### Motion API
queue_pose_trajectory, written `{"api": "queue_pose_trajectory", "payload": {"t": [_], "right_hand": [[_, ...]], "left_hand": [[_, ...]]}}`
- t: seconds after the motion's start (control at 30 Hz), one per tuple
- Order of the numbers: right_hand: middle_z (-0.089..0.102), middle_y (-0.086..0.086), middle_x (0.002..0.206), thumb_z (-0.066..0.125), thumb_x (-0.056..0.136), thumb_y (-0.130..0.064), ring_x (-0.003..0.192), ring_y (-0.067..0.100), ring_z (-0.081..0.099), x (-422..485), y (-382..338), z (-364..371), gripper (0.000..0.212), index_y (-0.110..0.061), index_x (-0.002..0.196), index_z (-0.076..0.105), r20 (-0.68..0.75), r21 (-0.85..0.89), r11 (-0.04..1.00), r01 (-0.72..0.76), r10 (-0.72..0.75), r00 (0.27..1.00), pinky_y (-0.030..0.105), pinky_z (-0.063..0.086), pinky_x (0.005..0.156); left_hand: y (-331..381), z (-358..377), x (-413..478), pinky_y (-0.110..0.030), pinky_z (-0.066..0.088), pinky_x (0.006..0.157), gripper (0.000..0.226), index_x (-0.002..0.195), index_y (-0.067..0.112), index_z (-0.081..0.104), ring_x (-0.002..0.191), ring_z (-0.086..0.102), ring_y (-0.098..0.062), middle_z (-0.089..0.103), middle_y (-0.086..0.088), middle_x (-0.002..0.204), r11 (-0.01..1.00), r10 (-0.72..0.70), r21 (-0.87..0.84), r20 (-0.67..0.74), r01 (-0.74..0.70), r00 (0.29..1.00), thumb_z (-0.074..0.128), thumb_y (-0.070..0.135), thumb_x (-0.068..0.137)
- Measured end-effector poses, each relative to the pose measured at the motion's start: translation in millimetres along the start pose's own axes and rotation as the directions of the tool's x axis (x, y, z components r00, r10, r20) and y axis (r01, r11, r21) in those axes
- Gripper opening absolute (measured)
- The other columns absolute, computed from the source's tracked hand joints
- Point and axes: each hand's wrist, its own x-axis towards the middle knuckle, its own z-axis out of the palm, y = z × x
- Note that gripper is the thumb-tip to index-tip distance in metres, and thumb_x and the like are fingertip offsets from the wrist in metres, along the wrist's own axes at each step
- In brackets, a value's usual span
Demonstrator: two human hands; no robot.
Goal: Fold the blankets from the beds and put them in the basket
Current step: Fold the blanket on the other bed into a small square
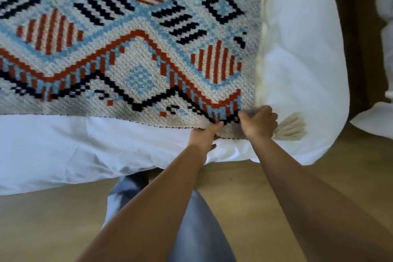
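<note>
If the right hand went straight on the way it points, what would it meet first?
Likely the patterned blanket itself: the right hand grips its corner and points across the bed.

No readable text, label, brand, number or sign in view; blanket point(131, 49) carries only woven diamonds, stripes and zigzags, no letters; white bedding point(297, 59) is unmarked.
</note>
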Motion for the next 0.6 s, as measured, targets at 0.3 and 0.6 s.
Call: {"api": "queue_pose_trajectory", "payload": {"t": [0.3,0.6], "right_hand": [[0.052,0.003,0.066,0.065,0.078,-0.028,0.056,0.018,0.048,-44.4,-105.5,12.7,0.028,-0.007,0.094,0.057,0.367,0.422,0.904,-0.073,-0.097,0.925,0.018,0.034,0.045],[0.065,0.018,0.097,0.069,0.079,-0.020,0.092,0.032,0.064,-154.9,-229.9,84.0,0.028,-0.004,0.099,0.060,0.566,0.477,0.879,-0.003,-0.305,0.766,0.044,0.051,0.077]], "left_hand": [[22.4,-12.3,-28.8,-0.043,0.031,0.099,0.016,0.067,0.023,0.057,0.103,0.050,-0.015,0.051,0.004,0.085,0.984,-0.018,-0.166,0.230,0.057,0.973,0.058,0.032,0.081],[74.1,-155.6,-46.5,-0.029,0.055,0.064,0.009,0.093,0.012,0.059,0.060,0.064,-0.012,0.064,-0.004,0.075,0.873,0.163,-0.451,-0.085,-0.184,0.983,0.054,0.019,0.091]]}}
